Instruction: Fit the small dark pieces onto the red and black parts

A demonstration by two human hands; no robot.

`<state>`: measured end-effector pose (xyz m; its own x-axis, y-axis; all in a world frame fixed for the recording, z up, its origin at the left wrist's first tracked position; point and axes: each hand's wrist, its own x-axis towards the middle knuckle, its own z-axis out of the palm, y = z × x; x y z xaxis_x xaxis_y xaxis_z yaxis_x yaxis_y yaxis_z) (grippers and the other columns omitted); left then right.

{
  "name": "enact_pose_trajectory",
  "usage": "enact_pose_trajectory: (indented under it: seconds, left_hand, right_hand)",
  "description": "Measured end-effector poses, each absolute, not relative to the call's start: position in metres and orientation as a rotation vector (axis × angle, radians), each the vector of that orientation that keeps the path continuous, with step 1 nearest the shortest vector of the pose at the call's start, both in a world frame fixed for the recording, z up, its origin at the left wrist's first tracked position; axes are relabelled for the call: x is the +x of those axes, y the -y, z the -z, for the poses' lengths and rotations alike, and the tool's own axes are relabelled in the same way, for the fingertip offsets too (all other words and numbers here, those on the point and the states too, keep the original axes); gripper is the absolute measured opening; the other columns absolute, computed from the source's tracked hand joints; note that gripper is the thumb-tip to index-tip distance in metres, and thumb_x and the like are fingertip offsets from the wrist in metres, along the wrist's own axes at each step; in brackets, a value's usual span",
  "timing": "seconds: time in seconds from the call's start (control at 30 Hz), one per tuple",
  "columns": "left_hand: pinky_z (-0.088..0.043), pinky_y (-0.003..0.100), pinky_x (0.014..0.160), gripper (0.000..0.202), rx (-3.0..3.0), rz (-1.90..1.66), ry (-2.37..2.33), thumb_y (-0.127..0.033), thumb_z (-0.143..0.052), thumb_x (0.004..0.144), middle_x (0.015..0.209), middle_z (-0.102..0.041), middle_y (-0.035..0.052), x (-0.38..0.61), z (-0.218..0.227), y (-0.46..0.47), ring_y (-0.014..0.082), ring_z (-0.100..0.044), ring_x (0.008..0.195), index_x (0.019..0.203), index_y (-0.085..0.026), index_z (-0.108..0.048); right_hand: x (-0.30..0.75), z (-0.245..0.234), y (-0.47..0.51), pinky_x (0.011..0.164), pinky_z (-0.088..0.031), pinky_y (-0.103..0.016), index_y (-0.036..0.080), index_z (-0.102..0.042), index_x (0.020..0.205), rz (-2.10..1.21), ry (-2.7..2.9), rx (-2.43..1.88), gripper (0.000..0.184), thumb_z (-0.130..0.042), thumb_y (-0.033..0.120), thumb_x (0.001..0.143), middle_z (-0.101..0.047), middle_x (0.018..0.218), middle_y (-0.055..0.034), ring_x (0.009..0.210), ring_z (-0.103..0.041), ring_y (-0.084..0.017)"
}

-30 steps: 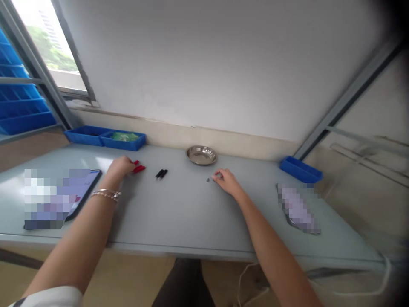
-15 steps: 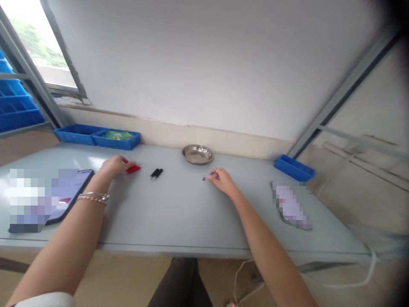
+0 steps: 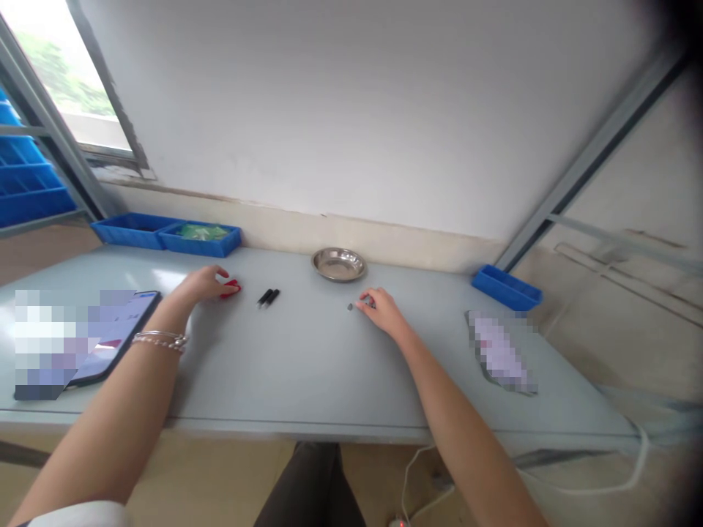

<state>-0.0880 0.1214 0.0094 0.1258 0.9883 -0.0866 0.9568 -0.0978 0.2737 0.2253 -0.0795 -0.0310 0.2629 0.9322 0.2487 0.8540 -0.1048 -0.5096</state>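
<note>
My left hand (image 3: 202, 284) rests on the grey table (image 3: 307, 366) with its fingertips on a small red piece (image 3: 231, 288). Two short black pieces (image 3: 269, 296) lie side by side just right of it. My right hand (image 3: 380, 307) lies further right, its fingertips touching a tiny grey part (image 3: 350, 307) on the tabletop. A round metal dish (image 3: 339, 263) stands behind, between both hands, near the wall.
Two blue trays (image 3: 165, 233) sit at the back left, one with green contents. Another blue tray (image 3: 506, 288) is at the back right. A phone (image 3: 118, 333) lies at the left, a blurred flat item (image 3: 499, 353) at the right. A cable (image 3: 582, 498) hangs below the table's edge.
The view shifted slightly leftward a second ago. My left fingers have closed in over the red piece, covering more of it. My right hand stays by the tiny grey part.
</note>
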Motion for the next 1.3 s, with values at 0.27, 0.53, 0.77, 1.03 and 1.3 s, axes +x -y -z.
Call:
enact_pose_trajectory:
  seconds: [0.27,0.53,0.77,1.03,1.3]
  left_hand:
    - [-0.043,0.021,0.054,0.042,2.174,-0.057,-1.750,-0.041,-0.062,0.062,0.075,-0.065,0.0032,-0.089,-0.006,-0.122,0.0184,-0.060,0.070,0.097,-0.019,-0.058]
    - [-0.044,0.022,0.064,0.036,2.247,-0.115,-1.836,-0.032,-0.063,0.062,0.088,-0.065,0.0061,-0.082,-0.011,-0.095,0.0202,-0.060,0.082,0.096,-0.018,-0.059]
    - [-0.045,0.025,0.067,0.036,2.254,-0.126,-1.829,-0.032,-0.064,0.061,0.091,-0.064,0.0084,-0.082,-0.006,-0.095,0.0221,-0.059,0.085,0.094,-0.018,-0.060]
    - [-0.044,0.026,0.070,0.035,2.249,-0.132,-1.863,-0.033,-0.063,0.063,0.093,-0.063,0.0096,-0.080,-0.009,-0.089,0.0231,-0.058,0.088,0.094,-0.018,-0.060]
    - [-0.041,0.033,0.080,0.036,2.339,-0.257,-1.859,-0.035,-0.060,0.070,0.103,-0.058,0.0119,-0.074,-0.013,-0.086,0.0272,-0.049,0.102,0.101,-0.017,-0.057]
  right_hand:
    - [0.229,0.037,0.076,0.073,-0.041,-0.026,0.018,-0.058,0.089,-0.146,1.636,-1.968,0.021,-0.049,0.034,0.078,-0.055,0.084,-0.0050,0.077,-0.053,-0.013]
    - [0.234,0.049,0.076,0.067,-0.042,-0.028,0.016,-0.060,0.084,-0.107,1.697,-1.892,0.025,-0.049,0.037,0.074,-0.058,0.077,-0.0059,0.068,-0.055,-0.015]
    - [0.234,0.048,0.077,0.060,-0.043,-0.028,0.019,-0.063,0.077,-0.087,1.741,-1.878,0.026,-0.049,0.039,0.070,-0.059,0.067,-0.0042,0.061,-0.056,-0.017]
    - [0.234,0.046,0.076,0.059,-0.043,-0.029,0.019,-0.064,0.076,-0.086,1.717,-1.913,0.023,-0.053,0.036,0.065,-0.060,0.067,-0.0044,0.062,-0.057,-0.018]
    - [0.232,0.030,0.082,0.058,-0.043,-0.027,0.015,-0.065,0.081,-0.230,1.702,-1.985,0.025,-0.058,0.029,0.061,-0.058,0.066,-0.0035,0.059,-0.054,-0.015]
